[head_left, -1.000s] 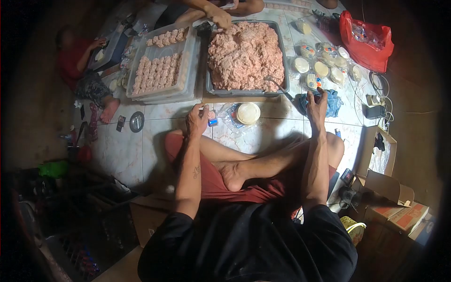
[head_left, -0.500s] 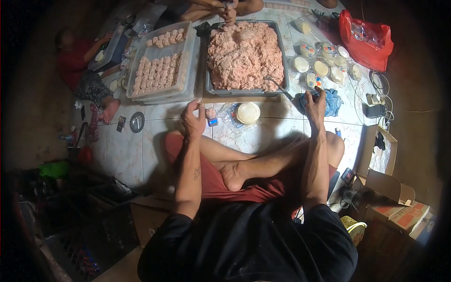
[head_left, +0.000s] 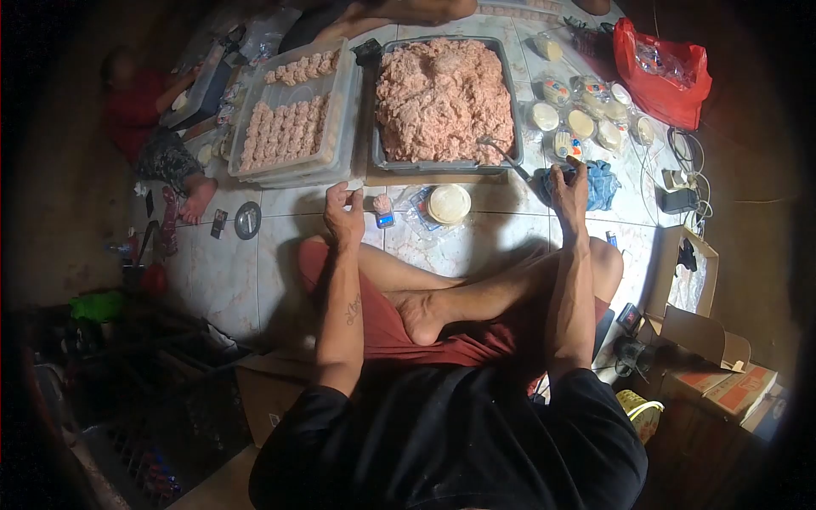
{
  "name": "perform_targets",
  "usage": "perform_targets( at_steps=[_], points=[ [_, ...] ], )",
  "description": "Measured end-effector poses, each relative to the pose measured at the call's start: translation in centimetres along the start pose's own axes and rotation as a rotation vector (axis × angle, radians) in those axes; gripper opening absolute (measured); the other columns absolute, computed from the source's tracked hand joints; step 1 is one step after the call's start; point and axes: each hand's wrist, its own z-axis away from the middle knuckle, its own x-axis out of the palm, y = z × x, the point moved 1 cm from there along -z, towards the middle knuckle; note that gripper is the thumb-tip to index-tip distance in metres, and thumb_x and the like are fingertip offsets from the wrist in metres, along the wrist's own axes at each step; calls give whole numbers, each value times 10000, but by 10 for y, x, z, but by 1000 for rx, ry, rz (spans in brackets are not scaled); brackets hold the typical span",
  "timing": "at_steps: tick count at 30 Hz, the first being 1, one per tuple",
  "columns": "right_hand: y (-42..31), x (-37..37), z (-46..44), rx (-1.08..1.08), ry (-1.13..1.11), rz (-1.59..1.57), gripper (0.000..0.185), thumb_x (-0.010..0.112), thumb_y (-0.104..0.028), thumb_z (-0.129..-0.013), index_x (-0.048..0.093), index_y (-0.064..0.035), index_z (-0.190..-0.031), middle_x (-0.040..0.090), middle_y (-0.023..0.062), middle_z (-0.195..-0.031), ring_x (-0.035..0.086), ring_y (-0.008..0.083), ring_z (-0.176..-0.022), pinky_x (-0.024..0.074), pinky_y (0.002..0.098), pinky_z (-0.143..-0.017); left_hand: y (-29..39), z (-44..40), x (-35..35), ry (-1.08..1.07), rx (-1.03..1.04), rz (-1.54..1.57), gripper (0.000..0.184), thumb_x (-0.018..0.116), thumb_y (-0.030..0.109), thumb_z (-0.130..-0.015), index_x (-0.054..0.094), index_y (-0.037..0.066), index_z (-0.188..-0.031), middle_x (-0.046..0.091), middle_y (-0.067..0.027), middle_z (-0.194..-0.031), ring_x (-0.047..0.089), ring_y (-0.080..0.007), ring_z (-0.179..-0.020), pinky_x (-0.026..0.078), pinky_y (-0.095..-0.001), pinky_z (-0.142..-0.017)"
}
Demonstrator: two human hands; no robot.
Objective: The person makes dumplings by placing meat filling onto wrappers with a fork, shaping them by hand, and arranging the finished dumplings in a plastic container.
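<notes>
My left hand (head_left: 344, 219) is raised in front of the clear tray, fingers pinched on a thin pale wrapper (head_left: 356, 184). Close by its right side, a small lump of minced meat (head_left: 382, 204) rests on a pocket scale with a blue display (head_left: 385, 221). A stack of round pale wrappers (head_left: 449, 205) lies on plastic packaging between my hands. My right hand (head_left: 569, 200) is up beside a crumpled blue cloth (head_left: 603, 185), its fingers curled; a small dark object (head_left: 575, 161) shows at their tips, its kind unclear.
A big tub (head_left: 374, 157) is heaped with minced meat (head_left: 446, 98), a metal utensil (head_left: 501, 153) stuck in it. Left of it, stacked clear trays (head_left: 331, 153) hold rows of filled dumplings (head_left: 285, 132). Wrapper packs (head_left: 581, 124), a red bag (head_left: 663, 76) and cables (head_left: 701, 187) lie right. Another person (head_left: 149, 110) sits left.
My left hand has shifted slightly left, and the pale wrapper shows more plainly at its fingertips. Another person's hands have withdrawn from above the tub's far edge. My right hand barely moves.
</notes>
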Motion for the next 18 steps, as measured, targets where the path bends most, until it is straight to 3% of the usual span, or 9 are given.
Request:
perform_targets(
  at_steps=[5,7,9,10,11,13,15,17,18],
  points=[
    [-6,-1,4,-1,13,10,433,676,-267,-925,574,15,-1237,679,230,-926,661,343,-809,507,436,-750,-8,3,3,-30,-8,-37,401,781,193,-843,596,28,-1158,701,-96,-849,676,-223,-768,529,-366,-757],
    [-18,-7,4,-73,-69,109,298,623,-259,-984,665,35,-997,602,41,-676,526,118,-610,425,308,-555,-8,-2,7,-128,-63,-43,515,816,230,-801,581,30,-1213,700,-129,-910,677,-260,-821,525,-382,-793],
    [-24,-5,7,-73,3,30,410,585,-341,-995,690,15,-820,600,49,-632,529,128,-600,428,329,-560,-1,4,6,-268,-62,-162,688,859,264,-729,551,37,-1301,677,-192,-1061,650,-331,-982,502,-422,-894],
    [-26,-6,6,-22,2,56,469,561,-400,-983,721,22,-854,659,225,-691,646,319,-633,481,425,-626,-4,8,14,-305,2,-265,776,877,274,-691,532,41,-1346,654,-225,-1148,621,-373,-1082,483,-447,-955],
    [-32,-8,7,-16,10,123,470,554,-400,-990,722,16,-849,658,235,-700,650,327,-641,483,431,-635,-13,13,23,-277,118,-334,817,870,316,-681,510,51,-1365,652,-255,-1140,605,-437,-1101,491,-511,-918],
    [-30,-5,7,-19,10,103,430,550,-376,-994,711,17,-929,667,256,-761,681,377,-731,498,458,-690,-39,10,40,-438,86,-322,679,887,261,-642,603,42,-1218,650,-240,-1134,606,-422,-1077,492,-488,-925],
    [-36,-5,7,33,-40,150,382,555,-331,-993,682,28,-1016,681,266,-841,687,396,-809,507,449,-725,-47,10,45,-443,71,-333,526,882,245,-648,624,33,-1055,667,-231,-1053,635,-407,-998,503,-488,-871],
    [-29,1,8,-110,91,52,368,574,-313,-995,640,37,-903,631,134,-696,577,193,-642,468,393,-622,-50,7,49,-426,108,-295,496,879,237,-654,618,32,-1024,673,-224,-1017,646,-405,-961,509,-486,-845],
    [-31,1,9,-64,90,-21,331,577,-279,-995,638,38,-924,636,119,-702,577,179,-646,469,372,-621,-49,6,48,-449,36,-230,474,859,231,-677,607,31,-1025,664,-229,-1027,633,-415,-981,501,-493,-846]
  ],
)
